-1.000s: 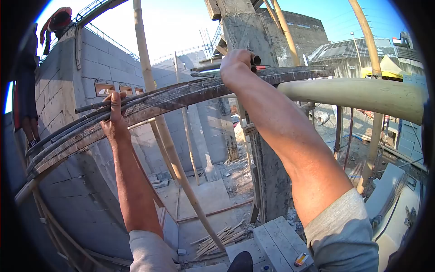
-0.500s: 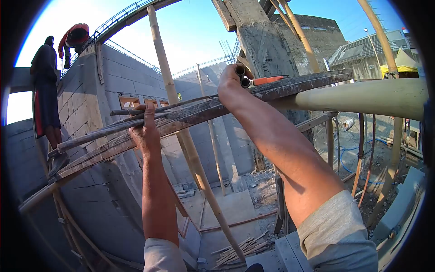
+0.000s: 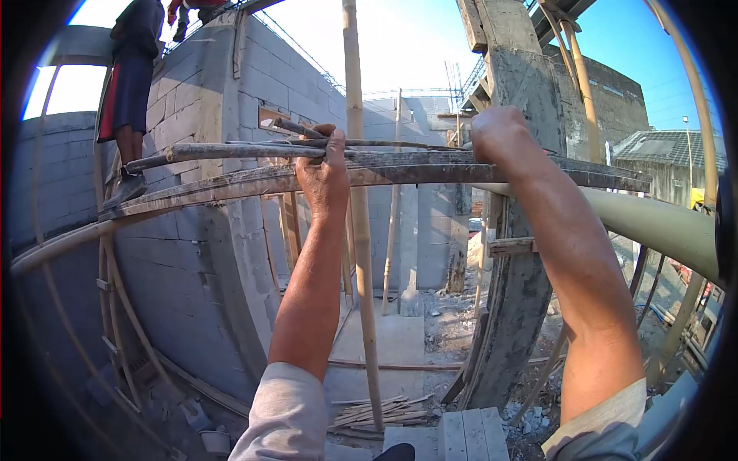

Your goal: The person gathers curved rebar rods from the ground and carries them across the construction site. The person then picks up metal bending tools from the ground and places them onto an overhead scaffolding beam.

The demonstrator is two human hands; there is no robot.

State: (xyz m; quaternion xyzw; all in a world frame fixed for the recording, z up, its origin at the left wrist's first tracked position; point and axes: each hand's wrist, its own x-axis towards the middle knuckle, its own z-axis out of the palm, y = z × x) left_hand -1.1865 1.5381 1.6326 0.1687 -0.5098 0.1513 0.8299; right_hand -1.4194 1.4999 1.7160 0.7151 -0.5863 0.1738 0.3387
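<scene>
My left hand (image 3: 323, 180) is closed around dark rods (image 3: 231, 151), thumb pointing up. The blunt end of a shorter rod (image 3: 300, 128) sticks out beside its fingers. Below the rods runs a long, weathered wooden plank (image 3: 246, 184), roughly level across the view. Further right, my right hand (image 3: 500, 137) is closed at the plank's upper edge, its back towards me. Whatever lies inside its fingers is hidden. A thick pale pole (image 3: 638, 219) passes beneath the plank on the right.
A person (image 3: 131, 100) stands on the plank's left end; another person (image 3: 204, 9) is higher up at the wall. An upright bamboo pole (image 3: 355, 92) and a concrete column (image 3: 526, 84) stand ahead. A block wall (image 3: 184, 115) rises left. Below lie wood strips (image 3: 380, 413) and rubble.
The view has swung left and the plank now looks more level. Both hands appear further right and stay closed. The dark tube ends and orange item near my right hand are now hidden.
</scene>
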